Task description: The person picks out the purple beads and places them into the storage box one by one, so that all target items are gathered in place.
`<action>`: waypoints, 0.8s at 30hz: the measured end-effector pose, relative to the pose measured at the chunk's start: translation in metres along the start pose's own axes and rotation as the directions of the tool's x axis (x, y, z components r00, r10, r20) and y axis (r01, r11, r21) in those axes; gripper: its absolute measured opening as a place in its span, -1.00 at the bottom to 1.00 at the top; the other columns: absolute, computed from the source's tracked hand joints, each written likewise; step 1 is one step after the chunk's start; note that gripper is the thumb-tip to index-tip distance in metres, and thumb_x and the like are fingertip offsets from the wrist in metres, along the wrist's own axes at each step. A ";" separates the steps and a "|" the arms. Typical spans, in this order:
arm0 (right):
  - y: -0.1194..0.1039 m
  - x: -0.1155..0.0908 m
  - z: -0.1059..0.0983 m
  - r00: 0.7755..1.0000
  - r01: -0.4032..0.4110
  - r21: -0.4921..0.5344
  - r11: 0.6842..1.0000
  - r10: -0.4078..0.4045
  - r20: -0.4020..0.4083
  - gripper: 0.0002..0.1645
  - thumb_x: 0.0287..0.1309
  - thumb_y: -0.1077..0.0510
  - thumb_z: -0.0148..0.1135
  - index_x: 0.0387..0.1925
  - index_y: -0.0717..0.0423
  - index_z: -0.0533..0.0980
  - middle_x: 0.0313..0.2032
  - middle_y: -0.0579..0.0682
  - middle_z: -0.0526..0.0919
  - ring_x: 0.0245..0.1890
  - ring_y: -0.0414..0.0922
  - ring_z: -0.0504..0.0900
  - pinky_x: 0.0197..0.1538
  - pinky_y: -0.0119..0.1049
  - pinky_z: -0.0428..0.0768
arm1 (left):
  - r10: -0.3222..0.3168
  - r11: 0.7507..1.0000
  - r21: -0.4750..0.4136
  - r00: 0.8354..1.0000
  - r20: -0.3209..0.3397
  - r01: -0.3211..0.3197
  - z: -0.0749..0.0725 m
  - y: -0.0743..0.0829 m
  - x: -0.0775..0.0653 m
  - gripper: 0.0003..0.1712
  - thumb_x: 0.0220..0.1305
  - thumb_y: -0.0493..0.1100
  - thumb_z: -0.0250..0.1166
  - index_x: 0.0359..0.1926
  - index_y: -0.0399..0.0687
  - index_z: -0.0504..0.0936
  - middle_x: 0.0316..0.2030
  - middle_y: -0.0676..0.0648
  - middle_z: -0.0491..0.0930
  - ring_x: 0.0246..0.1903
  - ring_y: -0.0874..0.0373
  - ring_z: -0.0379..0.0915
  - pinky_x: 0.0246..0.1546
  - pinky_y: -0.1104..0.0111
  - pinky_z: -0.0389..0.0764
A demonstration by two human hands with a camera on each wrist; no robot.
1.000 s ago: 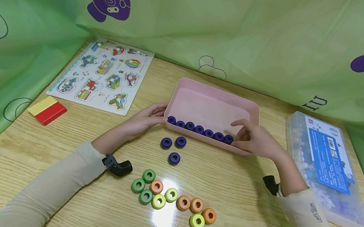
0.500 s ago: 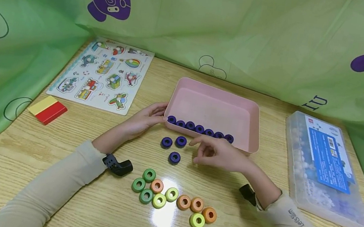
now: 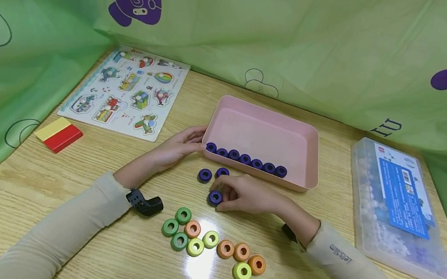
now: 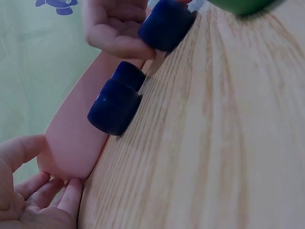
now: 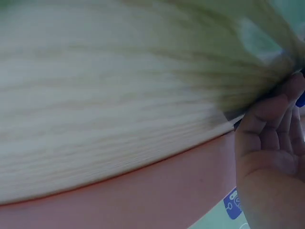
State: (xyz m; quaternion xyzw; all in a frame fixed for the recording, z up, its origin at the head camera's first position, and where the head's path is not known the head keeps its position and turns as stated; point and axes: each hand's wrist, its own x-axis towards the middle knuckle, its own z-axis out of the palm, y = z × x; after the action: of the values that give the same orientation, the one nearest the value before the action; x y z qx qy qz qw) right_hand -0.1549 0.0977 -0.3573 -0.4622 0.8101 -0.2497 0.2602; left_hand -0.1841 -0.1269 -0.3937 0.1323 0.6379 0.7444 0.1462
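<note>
A pink tray (image 3: 265, 139) holds a row of dark purple ring-shaped beads (image 3: 245, 159) along its near wall. At its left front corner my left hand (image 3: 178, 147) grips the tray, thumb and fingers on either side of the corner in the left wrist view. My right hand (image 3: 247, 194) pinches a dark purple bead (image 3: 214, 198) between thumb and fingers at the tabletop. Two more purple beads stand before the tray: a left bead (image 3: 204, 175), and a right bead (image 3: 222, 173) partly hidden by the right hand. In the right wrist view, the fingers (image 5: 274, 112) mostly hide the held bead.
Nearer on the wooden table lie green beads (image 3: 179, 241), orange beads (image 3: 225, 249) and yellow beads (image 3: 242, 272). A picture puzzle board (image 3: 125, 92) and a red-and-yellow piece (image 3: 59, 135) lie left. To the right is a clear plastic case (image 3: 401, 207). A green curtain (image 3: 224, 22) hangs behind.
My right hand has left the bead row inside the tray, moved toward me and left, and taken hold of the nearest loose purple bead. My left hand stays at the tray corner.
</note>
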 end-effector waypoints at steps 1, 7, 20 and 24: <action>-0.001 0.000 0.000 1.000 0.000 0.004 1.000 0.000 0.006 -0.64 -0.07 0.04 0.20 -0.18 -0.06 0.37 -0.55 -0.21 0.47 -0.59 -0.32 0.44 -0.51 -0.44 0.44 | 0.000 1.000 0.000 1.000 0.000 0.000 0.000 0.000 0.000 -0.38 0.13 -0.31 0.07 0.21 -0.24 0.05 0.19 -0.20 0.04 0.16 0.04 -0.03 0.11 0.27 0.06; -0.001 -0.017 0.001 1.000 -0.021 0.061 0.998 0.020 0.007 -0.66 -0.09 0.03 0.21 -0.20 -0.11 0.39 -0.51 -0.20 0.47 -0.54 -0.29 0.43 -0.49 -0.42 0.43 | -0.005 1.000 0.001 1.000 -0.002 0.005 0.001 0.000 0.001 -0.36 0.13 -0.31 0.07 0.21 -0.25 0.04 0.19 -0.20 0.04 0.16 0.04 -0.03 0.11 0.28 0.06; 0.024 -0.087 -0.010 0.950 -0.094 0.107 0.990 0.121 -0.287 -0.65 -0.15 0.03 0.25 -0.24 -0.08 0.39 -0.53 -0.17 0.47 -0.54 -0.24 0.43 -0.52 -0.40 0.44 | -0.020 0.999 0.025 1.000 -0.014 0.020 -0.001 0.002 -0.001 -0.37 0.13 -0.30 0.07 0.21 -0.22 0.05 0.19 -0.18 0.04 0.16 0.04 -0.04 0.11 0.28 0.07; 0.033 -0.109 -0.018 0.910 -0.119 0.122 0.985 0.158 -0.383 -0.60 -0.14 0.11 0.26 -0.17 -0.03 0.39 -0.48 -0.15 0.50 -0.52 -0.23 0.46 -0.50 -0.39 0.45 | -0.022 1.000 0.017 1.000 -0.011 0.022 0.000 0.001 0.000 -0.37 0.13 -0.30 0.07 0.21 -0.22 0.04 0.19 -0.18 0.04 0.16 0.04 -0.03 0.11 0.28 0.06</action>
State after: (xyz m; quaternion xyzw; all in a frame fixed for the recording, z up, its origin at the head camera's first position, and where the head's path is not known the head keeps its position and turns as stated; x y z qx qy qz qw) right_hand -0.1389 0.2116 -0.3444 -0.3314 0.8634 -0.3565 0.1324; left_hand -0.1842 -0.1275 -0.3925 0.1227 0.6464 0.7380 0.1497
